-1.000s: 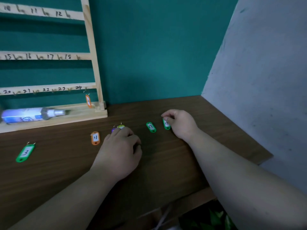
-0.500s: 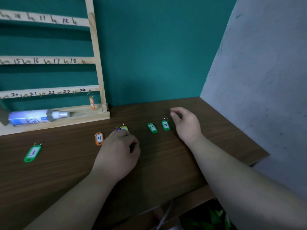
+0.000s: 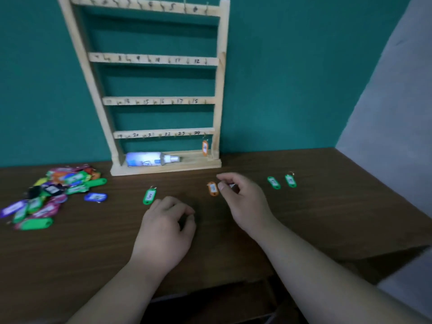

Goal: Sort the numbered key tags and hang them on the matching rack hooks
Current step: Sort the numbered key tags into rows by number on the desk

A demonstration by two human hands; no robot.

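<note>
A wooden key rack [image 3: 219, 90] with numbered hooks stands against the teal wall. One orange tag [image 3: 205, 148] hangs at its lower right, by hook 24. On the table lie a green tag marked 3 [image 3: 149, 196], an orange tag [image 3: 212, 188] and two green tags [image 3: 273, 182] [image 3: 290, 181]. My right hand [image 3: 240, 197] is just right of the orange tag on the table, thumb and forefinger pinching a small pale tag that is mostly hidden. My left hand [image 3: 167, 228] rests on the table below the tag marked 3, fingers loosely curled, nothing seen in it.
A heap of several coloured tags [image 3: 46, 197] lies at the table's left. A white spray bottle [image 3: 149, 159] lies on the rack's base. The brown table [image 3: 327, 218] ends at a grey wall [image 3: 397, 113] on the right and has a front edge near me.
The view has swung left, showing the whole rack and the heap. My right hand left the far green tags and moved left beside the orange tag. My left hand drew back from the tags.
</note>
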